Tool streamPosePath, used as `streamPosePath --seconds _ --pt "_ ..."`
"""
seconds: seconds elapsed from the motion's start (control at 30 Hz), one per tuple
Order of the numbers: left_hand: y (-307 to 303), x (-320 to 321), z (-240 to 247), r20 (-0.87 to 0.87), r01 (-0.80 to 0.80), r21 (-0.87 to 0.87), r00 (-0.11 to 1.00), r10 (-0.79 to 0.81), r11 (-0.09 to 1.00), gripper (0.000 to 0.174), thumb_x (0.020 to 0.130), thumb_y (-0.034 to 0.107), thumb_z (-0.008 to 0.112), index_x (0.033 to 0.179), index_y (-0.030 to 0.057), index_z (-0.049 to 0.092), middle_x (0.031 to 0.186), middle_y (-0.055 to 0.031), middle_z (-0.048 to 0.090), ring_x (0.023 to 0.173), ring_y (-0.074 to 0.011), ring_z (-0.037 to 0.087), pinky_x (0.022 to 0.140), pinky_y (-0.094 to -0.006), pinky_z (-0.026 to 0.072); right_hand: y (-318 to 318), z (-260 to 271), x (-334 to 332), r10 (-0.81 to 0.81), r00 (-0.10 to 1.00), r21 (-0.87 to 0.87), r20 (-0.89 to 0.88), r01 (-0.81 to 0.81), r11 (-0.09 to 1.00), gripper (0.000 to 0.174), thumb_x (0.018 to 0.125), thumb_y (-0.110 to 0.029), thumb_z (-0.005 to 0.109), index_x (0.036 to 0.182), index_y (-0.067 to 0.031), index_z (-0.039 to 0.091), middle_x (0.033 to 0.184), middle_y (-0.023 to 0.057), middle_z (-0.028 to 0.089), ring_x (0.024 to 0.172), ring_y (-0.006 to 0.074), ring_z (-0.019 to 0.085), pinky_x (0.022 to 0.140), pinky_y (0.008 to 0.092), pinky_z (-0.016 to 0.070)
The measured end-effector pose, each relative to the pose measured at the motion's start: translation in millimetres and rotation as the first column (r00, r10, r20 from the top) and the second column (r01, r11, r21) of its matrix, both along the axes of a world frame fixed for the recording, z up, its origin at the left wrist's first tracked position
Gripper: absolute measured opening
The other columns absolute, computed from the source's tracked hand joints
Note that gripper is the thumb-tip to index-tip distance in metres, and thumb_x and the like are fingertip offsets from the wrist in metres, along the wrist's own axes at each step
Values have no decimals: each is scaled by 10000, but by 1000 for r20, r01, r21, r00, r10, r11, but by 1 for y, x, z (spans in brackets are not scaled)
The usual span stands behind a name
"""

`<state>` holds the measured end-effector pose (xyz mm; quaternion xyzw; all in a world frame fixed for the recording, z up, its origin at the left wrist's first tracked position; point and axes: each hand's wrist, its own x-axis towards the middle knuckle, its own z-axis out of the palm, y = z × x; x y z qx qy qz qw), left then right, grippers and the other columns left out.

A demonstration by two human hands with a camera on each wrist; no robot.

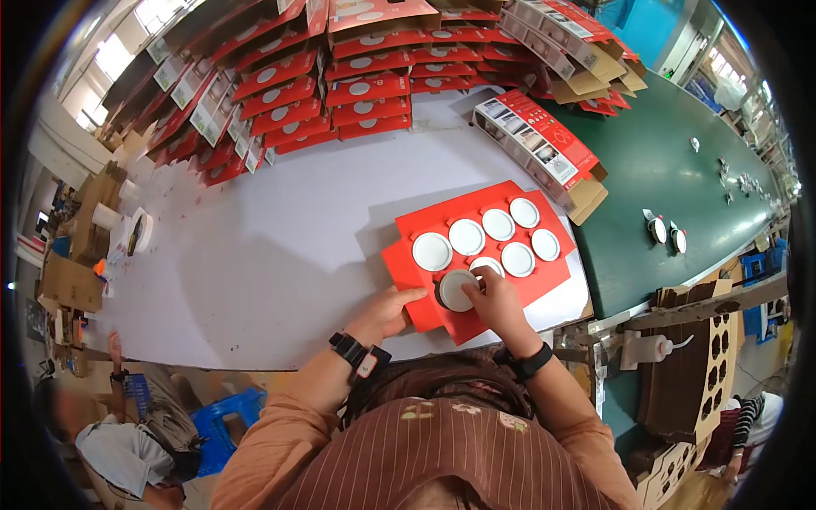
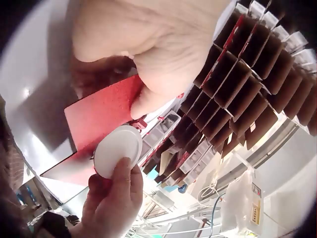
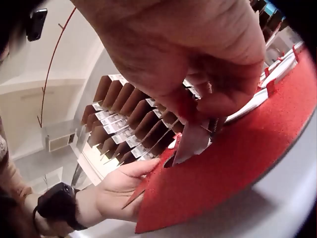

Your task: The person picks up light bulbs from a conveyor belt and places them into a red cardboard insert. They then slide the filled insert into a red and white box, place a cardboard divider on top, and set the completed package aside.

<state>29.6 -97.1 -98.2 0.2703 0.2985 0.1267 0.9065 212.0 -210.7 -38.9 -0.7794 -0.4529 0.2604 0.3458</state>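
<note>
A red card insert (image 1: 548, 277) lies tilted over the near part of the white table, carrying several round white-faced lights (image 1: 432, 252) in two rows. At its left end my left hand (image 1: 387, 312) grips the card's edge, thumb on top and fingers underneath. My right hand (image 1: 503, 308) pinches one white round light (image 1: 454, 291) by its rim, over a dark hole at the card's near-left corner. In the left wrist view this light (image 2: 116, 152) stands tilted against the card. The right wrist view shows its side partly inside the cutout, largely covered by the right hand.
Stacked open red boxes (image 1: 365, 89) line the table's back. One red box (image 1: 544, 144) lies on the right, overlapping the green table (image 1: 680, 161), which holds two loose lights (image 1: 658, 229). A blue stool (image 1: 229, 421) and seated person (image 1: 127, 450) are at lower left.
</note>
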Motion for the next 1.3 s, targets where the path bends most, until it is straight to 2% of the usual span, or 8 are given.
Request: streamPosePath --seconds 0.2,0.47,0.5,0.53,0.57,0.67,1.0,1.3 --pt "-4 1 5 10 24 56 1000 -24 998 332 878 78 579 1195 32 488 1167 -90 577 1048 -213 587 894 -384 497 0 -9 2 11 994 -37 -105 -15 999 308 820 -222 626 1033 -1 603 830 210 638 784 343 634 673 406 498" --pt "-7 0 17 34 44 69 998 -46 997 345 870 54 555 1209 18 498 1125 -87 605 994 -195 603 844 -353 501 0 -21 -4 72 993 60 91 -77 995 266 852 -186 563 1037 3 576 958 231 597 842 386 596 724 456 484" --pt "-3 -12 23 -61 213 544 975 -215 812 311 872 58 551 1177 6 524 1043 -74 631 920 -171 615 774 -333 507 -1 -27 -7 51 995 69 86 -57 996 262 871 -169 510 1080 -13 538 976 234 596 855 394 594 731 473 482" --pt "-1 -12 28 -196 316 866 927 -320 387 280 874 62 546 1146 -6 550 961 -60 657 846 -146 628 703 -313 513 -2 -40 -7 99 985 64 145 -109 992 257 895 -179 466 1097 -23 497 971 223 597 833 387 603 699 469 489" --pt "-9 -3 31 -60 173 168 984 -165 971 242 882 69 533 1098 -29 583 837 -34 667 724 -126 619 591 -293 488 -4 -35 -11 133 956 -20 263 -133 991 248 912 -201 435 1090 -31 466 951 212 595 794 381 613 660 470 497" --pt "-8 1 0 51 126 108 990 -132 986 427 853 38 558 1262 -3 445 1228 -133 539 1070 -252 573 933 -395 475 -3 -34 -13 202 767 -79 608 -195 978 158 892 -204 463 945 -55 455 786 131 607 578 283 629 457 395 490" --pt "-20 12 8 35 -27 131 999 23 991 461 816 11 600 1251 37 452 1187 -88 553 1059 -228 561 919 -383 466 7 -24 -11 459 546 -365 701 -280 888 150 828 -164 514 921 -53 474 648 27 623 552 156 637 414 287 452" --pt "-31 12 -1 56 53 90 997 -58 995 378 886 75 555 1250 28 463 1210 -103 554 1065 -235 574 914 -396 479 -40 -17 -9 207 608 -66 766 -245 967 149 764 -158 567 903 -109 544 784 57 542 713 211 596 517 324 481"
